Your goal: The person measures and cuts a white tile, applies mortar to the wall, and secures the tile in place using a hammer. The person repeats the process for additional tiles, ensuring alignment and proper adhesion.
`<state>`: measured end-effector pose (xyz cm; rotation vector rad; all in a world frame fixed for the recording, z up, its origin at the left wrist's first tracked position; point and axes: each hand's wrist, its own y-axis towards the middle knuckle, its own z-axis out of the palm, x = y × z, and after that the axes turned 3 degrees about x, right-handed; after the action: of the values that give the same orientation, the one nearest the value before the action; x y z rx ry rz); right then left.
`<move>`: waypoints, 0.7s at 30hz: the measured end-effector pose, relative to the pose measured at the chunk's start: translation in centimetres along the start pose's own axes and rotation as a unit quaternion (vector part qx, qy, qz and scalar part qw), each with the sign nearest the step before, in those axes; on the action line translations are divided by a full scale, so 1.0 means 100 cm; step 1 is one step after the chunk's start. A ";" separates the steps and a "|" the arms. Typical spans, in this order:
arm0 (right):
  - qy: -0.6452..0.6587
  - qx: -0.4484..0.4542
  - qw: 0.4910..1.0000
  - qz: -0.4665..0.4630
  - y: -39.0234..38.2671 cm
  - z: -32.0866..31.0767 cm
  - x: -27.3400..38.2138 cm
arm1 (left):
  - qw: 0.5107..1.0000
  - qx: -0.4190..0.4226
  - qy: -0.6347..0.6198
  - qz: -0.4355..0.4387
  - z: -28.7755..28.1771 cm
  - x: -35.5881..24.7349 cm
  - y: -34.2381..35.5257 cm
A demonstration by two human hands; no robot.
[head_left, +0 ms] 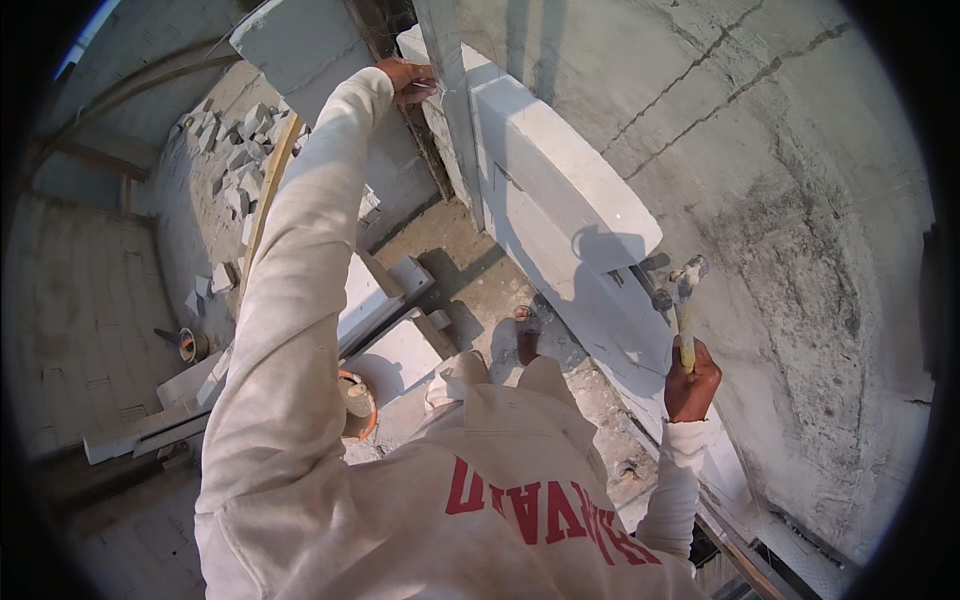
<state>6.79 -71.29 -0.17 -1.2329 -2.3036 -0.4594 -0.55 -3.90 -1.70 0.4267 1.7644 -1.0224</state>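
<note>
My left arm stretches far forward. My left hand (408, 80) has its fingers closed at the edge of a long, upright grey straightedge (455, 120), which stands against a wall of white blocks (540, 150). Part of that grip is hidden behind the fingers. On the right, my right hand (692, 385) is wrapped round the yellowish handle of a hammer (686, 300). Its head is crusted with grey mortar and points up and away from me, near the top of the block wall. The hammer's shadow and mine fall on the white blocks.
A cracked grey wall (760, 150) rises on the right. Below me are stacked white blocks (365, 300) and an orange-rimmed bucket (358, 404). Broken block pieces (245, 160) lie in a heap at far left, beyond a wooden strip (270, 195). A small pot (190, 345) stands left.
</note>
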 end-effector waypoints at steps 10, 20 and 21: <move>-0.017 -0.040 0.994 -0.096 0.029 0.016 -0.005 | 0.934 0.155 0.269 0.178 -0.062 0.015 0.038; 0.015 -0.093 0.992 -0.088 0.037 0.024 0.014 | 0.906 0.136 0.332 0.226 -0.049 0.018 0.043; 0.004 -0.106 0.990 -0.095 0.036 0.025 0.013 | 0.901 0.142 0.344 0.222 -0.037 0.014 0.043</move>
<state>8.62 -67.23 -1.25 -1.1079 -2.4260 -0.7929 -0.35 1.27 -4.32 1.4503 1.9727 -0.8407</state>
